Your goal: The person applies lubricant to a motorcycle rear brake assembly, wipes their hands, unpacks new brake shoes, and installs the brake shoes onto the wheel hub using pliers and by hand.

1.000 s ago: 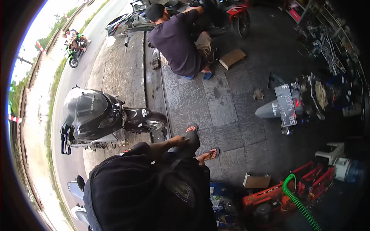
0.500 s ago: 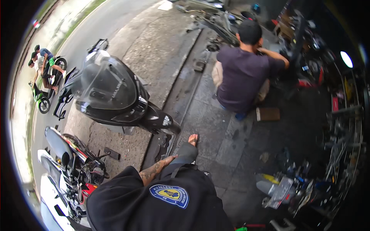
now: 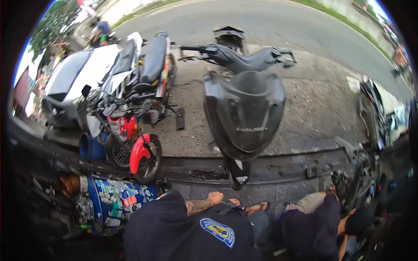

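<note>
My left hand (image 3: 215, 197) is held low in front of me, fingers apparently curled; cannot tell whether it grips anything. Right hand out of view, state cannot be told. Nearest thing ahead: black scooter (image 3: 248, 115), upright on the concrete slab (image 3: 313, 108), its front fender reaching past the slab's near edge. Motorcycle with red fender (image 3: 140, 152) toward the slab's left end. Co-worker (image 3: 311, 226) bent low to my right.

dark shirt (image 3: 174, 235) | blue-yellow shield badge (image 3: 217, 232) | tattooed left forearm (image 3: 198, 205) | grey legwear (image 3: 260, 221)
</note>
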Demonstrator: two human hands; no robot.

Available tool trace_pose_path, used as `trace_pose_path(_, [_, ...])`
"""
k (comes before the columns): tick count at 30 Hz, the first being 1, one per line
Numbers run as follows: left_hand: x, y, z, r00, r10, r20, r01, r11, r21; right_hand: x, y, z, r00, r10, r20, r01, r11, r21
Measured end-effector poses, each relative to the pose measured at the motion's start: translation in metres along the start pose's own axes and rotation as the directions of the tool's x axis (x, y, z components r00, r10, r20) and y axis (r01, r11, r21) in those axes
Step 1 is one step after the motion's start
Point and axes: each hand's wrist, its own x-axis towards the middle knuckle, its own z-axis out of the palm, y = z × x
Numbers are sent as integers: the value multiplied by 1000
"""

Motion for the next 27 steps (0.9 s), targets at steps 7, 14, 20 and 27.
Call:
trace_pose_path(7, [70,97,-56,991,-96,-95,74,974,-213,53,-96,-1,969,-162,-186,166,986,6])
trace_pose_path(14, [222,320,-163,922,351,-163,-381,894,-234,133,-192,-41,918,-272,-287,280,960,-15])
trace_pose_path(20, [290,526,-298,754,564,-337,-655,603,-456,180,-289,-54,927,-192,-324,185,981,-54])
trace_pose_path(27, [410,674,-356,634,758,-155,-759,571,-312,299,-389,-16,913,115,-391,162,779,606])
